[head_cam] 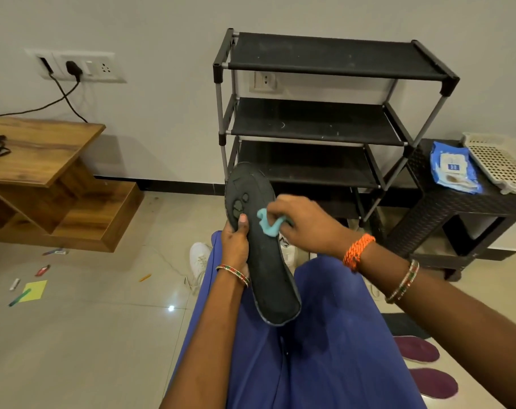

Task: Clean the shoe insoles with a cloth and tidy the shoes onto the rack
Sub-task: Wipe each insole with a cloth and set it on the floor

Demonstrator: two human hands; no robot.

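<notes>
A single wide-angle view from the person's head looks forward and steeply down. The lap fills the bottom centre, close under the lens, and both forearms reach up from the lower edge to mid-frame. Farther off, the shoe rack (pixel 324 113) stands against the wall (pixel 162 84) in the upper right. Straight edges bow near the borders.

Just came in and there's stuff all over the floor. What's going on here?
A seated person is cleaning shoe insoles. The left hand grips a dark insole over the lap, while the right hand pinches a teal cloth against its surface. Two purple insoles and another dark one lie on the floor to the right. A white shoe sits by the legs. The rack holds no shoes on the shelves in view.
</notes>
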